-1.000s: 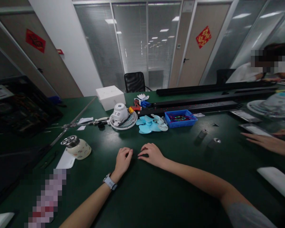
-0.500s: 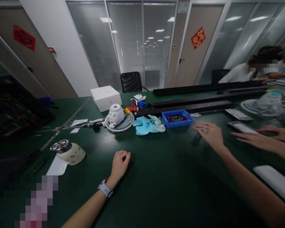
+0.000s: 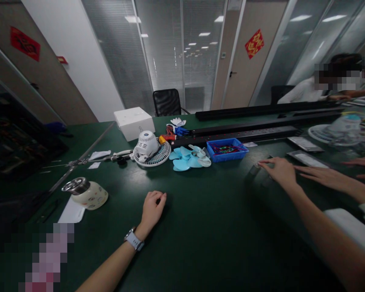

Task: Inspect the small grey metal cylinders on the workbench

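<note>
My left hand [image 3: 154, 207] rests on the green table with its fingers loosely curled in, nothing visible in them; a watch [image 3: 134, 239] is on that wrist. My right hand [image 3: 281, 173] reaches out at the right, its fingertips at a small grey cylinder [image 3: 255, 168] on the table. The thumb and the underside of that hand are hidden, and the spot is dim. Beyond the hands lie light-blue fan blades [image 3: 185, 159], a blue tray [image 3: 229, 156] of coloured wires and a white fan head with its grille [image 3: 150, 150].
Another person's hand [image 3: 325, 177] lies close to my right hand. A cream bottle [image 3: 93, 195] stands at the left. A white box [image 3: 135, 123], gloves [image 3: 179, 129] and long black rails [image 3: 246, 132] are farther back. A second fan [image 3: 340, 129] sits at the far right.
My right hand has drawn slightly rightward, its fingertips now by the small grey cylinder. The other person's hands have shifted too. My left hand stays put; the view tilts a little.
</note>
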Tool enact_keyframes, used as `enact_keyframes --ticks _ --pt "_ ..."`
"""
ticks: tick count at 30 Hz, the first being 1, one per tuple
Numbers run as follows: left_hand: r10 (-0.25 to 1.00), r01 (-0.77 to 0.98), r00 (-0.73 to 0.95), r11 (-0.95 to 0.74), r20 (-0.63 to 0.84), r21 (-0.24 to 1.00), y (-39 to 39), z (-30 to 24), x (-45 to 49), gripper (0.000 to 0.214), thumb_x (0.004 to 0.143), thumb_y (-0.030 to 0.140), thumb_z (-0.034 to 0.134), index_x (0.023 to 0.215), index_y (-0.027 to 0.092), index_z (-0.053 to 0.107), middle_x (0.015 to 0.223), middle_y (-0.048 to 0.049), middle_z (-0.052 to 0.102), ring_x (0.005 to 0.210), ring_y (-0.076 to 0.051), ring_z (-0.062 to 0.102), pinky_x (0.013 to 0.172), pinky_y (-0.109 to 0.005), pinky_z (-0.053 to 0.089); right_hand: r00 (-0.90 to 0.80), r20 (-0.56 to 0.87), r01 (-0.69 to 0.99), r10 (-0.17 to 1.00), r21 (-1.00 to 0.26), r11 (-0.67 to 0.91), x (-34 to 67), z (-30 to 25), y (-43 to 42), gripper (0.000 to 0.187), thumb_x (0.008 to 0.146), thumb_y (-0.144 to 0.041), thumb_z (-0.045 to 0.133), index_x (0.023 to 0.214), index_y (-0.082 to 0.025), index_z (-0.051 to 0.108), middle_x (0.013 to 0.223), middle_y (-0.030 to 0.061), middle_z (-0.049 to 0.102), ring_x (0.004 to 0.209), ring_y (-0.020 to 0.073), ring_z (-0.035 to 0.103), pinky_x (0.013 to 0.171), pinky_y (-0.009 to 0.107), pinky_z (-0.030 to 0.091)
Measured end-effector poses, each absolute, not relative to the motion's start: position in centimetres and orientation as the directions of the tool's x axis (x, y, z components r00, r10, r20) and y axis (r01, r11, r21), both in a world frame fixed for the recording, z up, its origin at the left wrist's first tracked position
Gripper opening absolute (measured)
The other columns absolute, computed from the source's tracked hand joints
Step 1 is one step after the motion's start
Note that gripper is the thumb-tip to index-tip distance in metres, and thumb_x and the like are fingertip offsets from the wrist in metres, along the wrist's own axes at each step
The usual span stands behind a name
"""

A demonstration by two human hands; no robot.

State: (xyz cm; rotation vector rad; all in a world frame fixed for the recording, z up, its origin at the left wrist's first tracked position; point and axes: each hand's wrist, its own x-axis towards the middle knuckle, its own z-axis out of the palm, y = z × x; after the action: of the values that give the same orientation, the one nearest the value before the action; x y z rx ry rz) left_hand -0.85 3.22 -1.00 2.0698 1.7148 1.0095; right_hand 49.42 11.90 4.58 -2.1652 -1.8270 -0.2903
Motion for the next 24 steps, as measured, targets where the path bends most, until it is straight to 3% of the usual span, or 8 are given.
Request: enact_keyframes --ticks 5,11,17,22,24 --pt "0.938 0.76 0.058 -0.264 0.342 0.594 3.3 -1.1 -0.9 0.041 0.092 0.039 0.043 0.057 0.021 0.056 0.074 -0.0026 0.064 0.077 -0.019 0.054 0.077 -0.033 0.042 0.194 0.291 0.981 0.937 -0.05 -0.188 49.2 4.5 11.9 0.037 0.088 -0.045 0.052 0.104 -0.02 0.074 0.106 0.0168 0.067 0.092 0.0264 0.057 0.069 0.033 0.036" --pt "0.939 0.755 0.048 -0.258 0.342 0.603 3.2 -1.1 -0.9 0.04 0.091 0.039 0.044 0.058 0.022 0.056 0.075 -0.0027 0.064 0.078 -0.019 0.054 0.075 -0.033 0.042 0.154 0.237 0.983 0.959 -0.139 -0.124 49.9 4.3 11.2 0.036 0.089 -0.041 0.05 0.116 -0.026 0.068 0.122 0.0102 0.062 0.108 0.0251 0.056 0.08 0.032 0.042" --pt "0.939 0.753 0.056 -0.263 0.341 0.602 3.2 -1.1 -0.8 0.039 0.091 0.039 0.043 0.058 0.021 0.055 0.075 -0.0029 0.063 0.077 -0.019 0.054 0.076 -0.034 0.041 0.219 0.309 0.925 0.925 -0.367 -0.096 51.2 4.1 9.1 0.056 0.079 -0.042 0.063 0.128 -0.017 0.058 0.128 0.0152 0.058 0.118 0.0271 0.053 0.097 0.035 0.039" --pt "0.937 0.755 0.06 -0.267 0.343 0.598 3.2 -1.1 -0.8 0.039 0.091 0.04 0.044 0.06 0.021 0.058 0.077 -0.0034 0.064 0.078 -0.02 0.054 0.077 -0.034 0.042 0.276 0.082 0.775 0.958 -0.609 -0.171 52.2 2.4 7.1 0.073 0.059 -0.039 0.077 0.126 -0.019 0.057 0.11 0.0133 0.068 0.106 0.0302 0.061 0.093 0.04 0.044" --pt "0.938 0.757 0.056 -0.263 0.342 0.598 3.2 -1.1 -0.8 0.037 0.091 0.04 0.044 0.062 0.021 0.059 0.077 -0.0035 0.065 0.078 -0.02 0.054 0.076 -0.034 0.042 0.286 0.053 0.712 0.957 -0.68 -0.175 52.3 1.5 6.6 0.067 0.056 -0.038 0.078 0.118 -0.019 0.062 0.101 0.0129 0.07 0.099 0.0308 0.064 0.088 0.04 0.046"
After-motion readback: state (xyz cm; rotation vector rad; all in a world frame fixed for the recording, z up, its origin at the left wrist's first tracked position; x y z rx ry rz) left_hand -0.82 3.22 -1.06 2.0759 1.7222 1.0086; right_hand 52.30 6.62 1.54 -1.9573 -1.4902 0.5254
